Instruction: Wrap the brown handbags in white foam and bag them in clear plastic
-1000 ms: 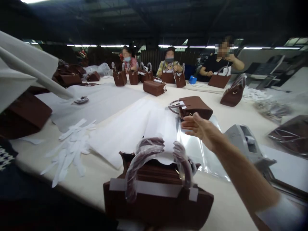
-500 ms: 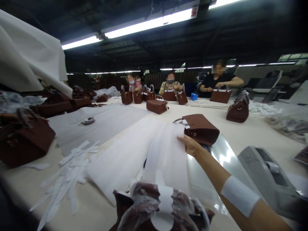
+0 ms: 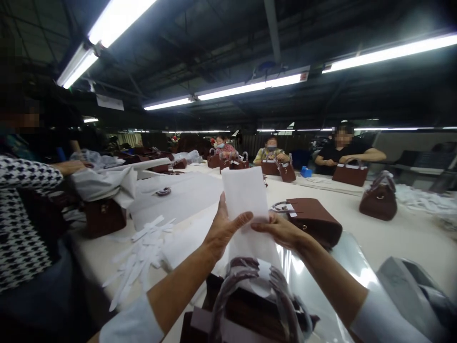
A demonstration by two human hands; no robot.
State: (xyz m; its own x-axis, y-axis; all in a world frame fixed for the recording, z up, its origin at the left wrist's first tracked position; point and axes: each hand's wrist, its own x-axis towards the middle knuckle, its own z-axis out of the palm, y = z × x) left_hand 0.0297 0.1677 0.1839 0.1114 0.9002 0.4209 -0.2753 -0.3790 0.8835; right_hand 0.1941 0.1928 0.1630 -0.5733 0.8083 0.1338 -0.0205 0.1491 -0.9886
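A white sheet of thin wrapping paper (image 3: 246, 190) is raised upright between my two hands, above the table. My left hand (image 3: 224, 226) grips its left side, thumb across the front. My right hand (image 3: 280, 228) pinches its right edge, with the thumb pointing inward. Right below, close to me, stands a brown handbag (image 3: 246, 309) with its handles wrapped in clear plastic; the lower end of the paper passes behind the handles. A second brown handbag (image 3: 314, 219) lies on its side just beyond my right hand.
White paper strips (image 3: 143, 252) are heaped at left. A grey tape dispenser (image 3: 410, 295) stands at right, near clear plastic sheeting (image 3: 352, 267). A co-worker in a checked sleeve (image 3: 28, 176) is at left beside a covered handbag (image 3: 105, 216). Several people and handbags line the far side.
My left hand has come into view and holds the paper with my right. The paper has gone from lying flat to upright. A co-worker has appeared at left, where the pale cloth came down.
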